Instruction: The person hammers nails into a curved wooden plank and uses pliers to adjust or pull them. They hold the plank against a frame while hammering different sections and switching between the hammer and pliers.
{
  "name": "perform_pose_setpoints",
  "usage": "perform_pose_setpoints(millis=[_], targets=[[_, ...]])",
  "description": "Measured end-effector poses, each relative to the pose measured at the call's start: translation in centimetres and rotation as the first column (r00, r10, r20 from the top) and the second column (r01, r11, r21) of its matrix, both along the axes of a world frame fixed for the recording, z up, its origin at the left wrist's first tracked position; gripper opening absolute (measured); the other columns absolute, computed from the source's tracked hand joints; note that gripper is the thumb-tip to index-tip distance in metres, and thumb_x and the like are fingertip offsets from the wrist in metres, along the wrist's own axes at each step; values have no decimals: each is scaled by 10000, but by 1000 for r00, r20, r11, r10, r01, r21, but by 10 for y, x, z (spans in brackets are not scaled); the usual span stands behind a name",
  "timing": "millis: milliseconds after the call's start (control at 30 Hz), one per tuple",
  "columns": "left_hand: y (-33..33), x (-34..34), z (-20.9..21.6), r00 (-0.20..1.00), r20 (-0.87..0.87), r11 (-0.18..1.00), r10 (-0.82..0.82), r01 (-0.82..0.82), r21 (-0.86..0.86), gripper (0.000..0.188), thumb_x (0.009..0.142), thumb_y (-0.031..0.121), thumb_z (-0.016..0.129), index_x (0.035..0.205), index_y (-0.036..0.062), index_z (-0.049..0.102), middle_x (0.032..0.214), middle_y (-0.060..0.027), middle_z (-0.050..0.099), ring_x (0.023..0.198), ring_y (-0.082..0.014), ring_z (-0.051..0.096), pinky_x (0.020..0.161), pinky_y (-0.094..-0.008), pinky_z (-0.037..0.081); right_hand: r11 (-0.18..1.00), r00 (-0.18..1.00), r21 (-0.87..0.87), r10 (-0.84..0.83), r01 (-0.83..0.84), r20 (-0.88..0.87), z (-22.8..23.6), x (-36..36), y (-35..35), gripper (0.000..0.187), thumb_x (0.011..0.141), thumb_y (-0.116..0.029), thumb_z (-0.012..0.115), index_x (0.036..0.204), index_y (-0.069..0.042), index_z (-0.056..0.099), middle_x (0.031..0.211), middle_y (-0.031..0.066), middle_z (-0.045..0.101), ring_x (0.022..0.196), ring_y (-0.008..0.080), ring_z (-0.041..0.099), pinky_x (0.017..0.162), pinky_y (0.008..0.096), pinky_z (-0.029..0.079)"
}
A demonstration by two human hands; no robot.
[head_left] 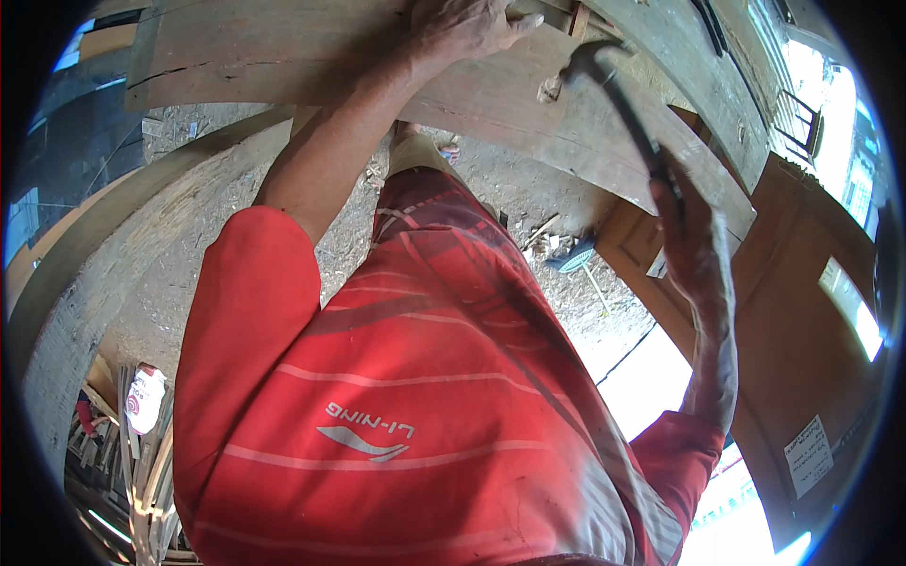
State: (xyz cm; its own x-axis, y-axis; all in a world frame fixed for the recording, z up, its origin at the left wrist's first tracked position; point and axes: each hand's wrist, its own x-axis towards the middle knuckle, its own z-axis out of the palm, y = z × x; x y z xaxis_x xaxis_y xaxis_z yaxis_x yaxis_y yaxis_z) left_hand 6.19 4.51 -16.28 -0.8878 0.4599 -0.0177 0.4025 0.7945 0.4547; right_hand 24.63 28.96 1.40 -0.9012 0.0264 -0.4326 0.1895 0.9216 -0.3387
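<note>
My right hand [694, 236] is closed round the dark handle of a claw hammer [623, 106], slightly smeared by motion. The hammer's head is over the wooden board [510, 99] in front of me, beside a small light-coloured chip or knot [549, 89]. I cannot tell whether the head touches the wood. At the top edge, my left hand [467, 26] rests on the same board with its thumb stretched out to the right. The picture's edge cuts off part of its fingers, and nothing shows in its grip.
Another plank [698, 66] lies beyond the board. A long curved-looking beam [142, 226] runs along my left. Brown wooden panels [793, 283] stand at right. Wood strips [142, 481] and a white packet [144, 398] are at lower left. A blue-green fan-like object [572, 257] lies on the littered ground.
</note>
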Motion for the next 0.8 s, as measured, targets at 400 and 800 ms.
perform_pose_setpoints(millis=[400,800], targets=[[-2,0,-23,987,-160,984,23,7,179,482,895,561,671,841,87,741,852,-174,754,837,-358,735,840,-492,547,999,999,24,33,-34,32,-9,3,-3,459,1101,-404,488,1352,-37,602,673,-3,524,522,56,472,478,250,393],[-2,0,-38,989,-145,983,-37,62,173,484,943,556,622,969,85,731,965,-151,750,928,-324,702,899,-453,465,591,691,-464,-720,660,65,-52,85,-14,387,1060,-395,594,1178,-26,584,635,-37,485,472,50,455,413,231,366]])
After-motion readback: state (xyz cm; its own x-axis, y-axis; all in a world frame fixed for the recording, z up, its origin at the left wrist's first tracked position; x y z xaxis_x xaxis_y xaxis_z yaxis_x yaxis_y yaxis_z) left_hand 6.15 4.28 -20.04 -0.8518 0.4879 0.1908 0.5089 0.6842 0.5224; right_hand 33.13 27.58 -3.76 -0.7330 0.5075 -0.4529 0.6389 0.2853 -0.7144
